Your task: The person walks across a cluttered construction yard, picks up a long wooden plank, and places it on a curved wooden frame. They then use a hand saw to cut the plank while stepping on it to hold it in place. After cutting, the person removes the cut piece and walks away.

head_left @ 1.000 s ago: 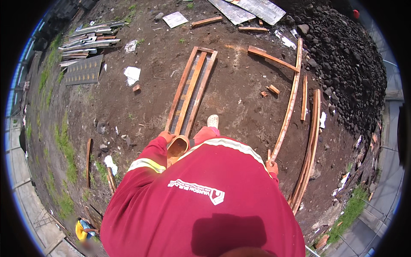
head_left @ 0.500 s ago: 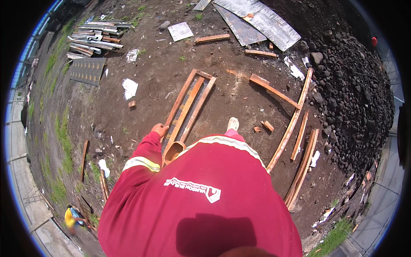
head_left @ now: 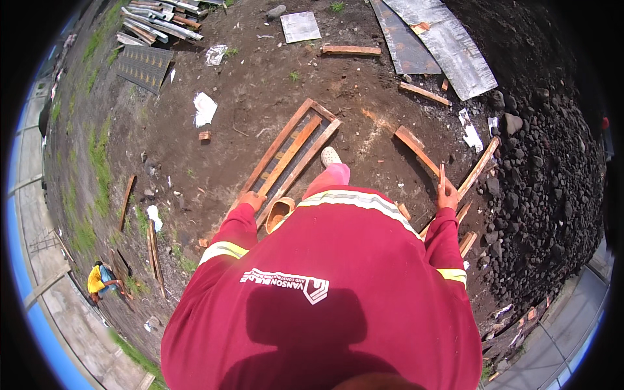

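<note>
A long, narrow frame of reddish wooden strips (head_left: 281, 138) lies on the dirt ahead of me, with a loose-looking middle strip (head_left: 296, 148) between its side rails. My left hand (head_left: 252, 199) is closed at the near end of that middle strip, its fingers partly hidden. Off to the right, my right hand (head_left: 446, 195) holds up a thin stick-like piece (head_left: 442, 173), too small to name surely. Behind that hand lies a long wooden beam (head_left: 480, 167), and a shorter plank (head_left: 417, 149) runs toward it. Beside the frame's near end sits a tan, hollow-looking item (head_left: 280, 210).
Metal sheets (head_left: 448, 42) lie at the far right, near a heap of dark stones (head_left: 539, 175). Stacked strips (head_left: 159, 19) and a dark ribbed panel (head_left: 144, 67) are at the far left. My clog (head_left: 330, 156) stands beside the frame. Another person (head_left: 103, 281) bends at lower left.
My right hand has come into view at the right with the thin piece. My left hand has shifted from the frame's left rail toward the middle strip. The view has turned slightly.
</note>
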The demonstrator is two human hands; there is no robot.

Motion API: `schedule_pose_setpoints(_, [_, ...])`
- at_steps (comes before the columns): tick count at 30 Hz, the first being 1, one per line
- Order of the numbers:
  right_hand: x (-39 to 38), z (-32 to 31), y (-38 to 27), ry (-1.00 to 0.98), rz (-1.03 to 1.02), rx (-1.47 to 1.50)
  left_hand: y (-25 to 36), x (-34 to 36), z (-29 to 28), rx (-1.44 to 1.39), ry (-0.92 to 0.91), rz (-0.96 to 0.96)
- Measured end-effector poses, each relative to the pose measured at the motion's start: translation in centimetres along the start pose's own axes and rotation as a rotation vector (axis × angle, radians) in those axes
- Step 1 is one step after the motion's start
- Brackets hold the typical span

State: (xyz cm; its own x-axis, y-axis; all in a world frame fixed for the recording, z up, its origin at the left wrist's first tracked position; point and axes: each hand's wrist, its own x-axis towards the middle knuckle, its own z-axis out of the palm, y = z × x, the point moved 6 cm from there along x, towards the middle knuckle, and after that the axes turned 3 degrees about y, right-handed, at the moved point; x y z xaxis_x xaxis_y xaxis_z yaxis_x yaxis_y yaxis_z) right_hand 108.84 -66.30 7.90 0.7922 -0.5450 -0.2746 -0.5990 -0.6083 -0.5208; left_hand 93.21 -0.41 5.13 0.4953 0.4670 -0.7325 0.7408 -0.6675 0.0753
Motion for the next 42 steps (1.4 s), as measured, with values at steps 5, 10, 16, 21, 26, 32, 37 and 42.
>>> schedule_pose_setpoints(5, [0.8, 5.1, -6.6, -0.125, 0.247, 0.648, 6.0, 4.7, -2.5, 0.061, 0.057, -0.089])
schedule_pose_setpoints(10, [4.2, 10.9, -13.3, -0.338, 0.295, 0.633, 12.2, 10.1, -3.0, 0.117, 0.028, -0.150])
schedule_pose_setpoints(16, [9.8, 20.8, -17.8, -0.546, 0.190, 0.501, 16.3, 21.7, 3.4, 0.088, -0.011, -0.158])
schedule_pose_setpoints(21, [14.2, 28.6, -17.6, -0.671, 0.123, 0.343, 18.5, 32.8, 12.5, 0.166, -0.036, -0.131])
schedule_pose_setpoints(26, [16.4, 32.3, -17.2, -0.743, 0.137, 0.393, 19.7, 40.8, 19.4, 0.280, -0.025, -0.126])
schedule_pose_setpoints(32, [18.1, 33.9, -18.4, -0.813, 0.092, 0.265, 19.0, 44.9, 23.3, 0.361, -0.022, -0.124])
schedule_pose_setpoints(37, [19.0, 34.7, -18.9, -0.835, 0.098, 0.205, 19.0, 45.4, 23.5, 0.403, -0.002, -0.126])
schedule_pose_setpoints(42, [19.3, 35.5, -19.2, -0.831, 0.141, 0.239, 19.6, 45.2, 22.7, 0.434, -0.036, -0.112])
